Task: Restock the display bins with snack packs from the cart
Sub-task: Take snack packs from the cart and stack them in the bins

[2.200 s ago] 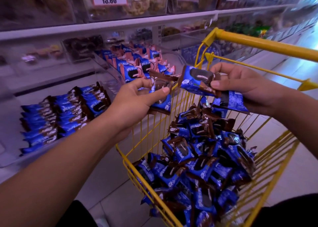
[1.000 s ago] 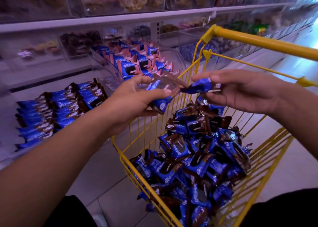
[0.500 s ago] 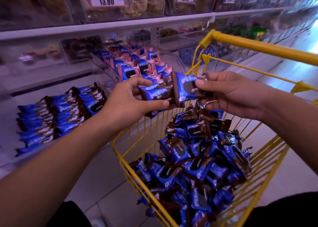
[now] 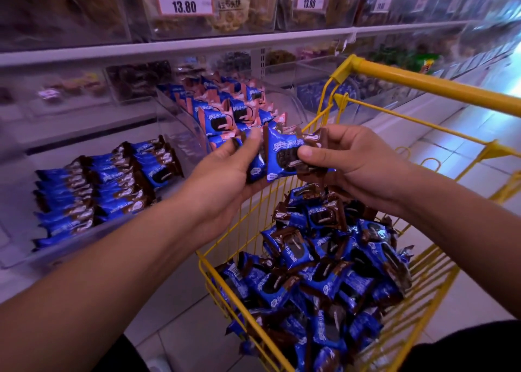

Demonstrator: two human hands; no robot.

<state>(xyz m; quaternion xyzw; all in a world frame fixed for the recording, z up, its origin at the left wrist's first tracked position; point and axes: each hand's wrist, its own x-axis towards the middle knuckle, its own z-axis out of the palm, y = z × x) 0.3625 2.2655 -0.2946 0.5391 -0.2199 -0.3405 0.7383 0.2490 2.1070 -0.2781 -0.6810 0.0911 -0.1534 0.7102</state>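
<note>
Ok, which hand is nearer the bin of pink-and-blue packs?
Left. The left hand sits right at the pink-and-blue bin's front; the right hand is over the cart.

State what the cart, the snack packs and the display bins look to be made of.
Cart: metal wire and tube, it seems, with a glossy yellow coating.
Snack packs: thin printed plastic film, apparently; shiny, crinkled, with crimped ends.
Display bins: clear rigid plastic, probably acrylic; see-through walls with bright glints along the edges.

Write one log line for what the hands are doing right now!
left hand: holds snack packs | right hand: pinches snack pack | place: over cart | bin: part filled
</note>
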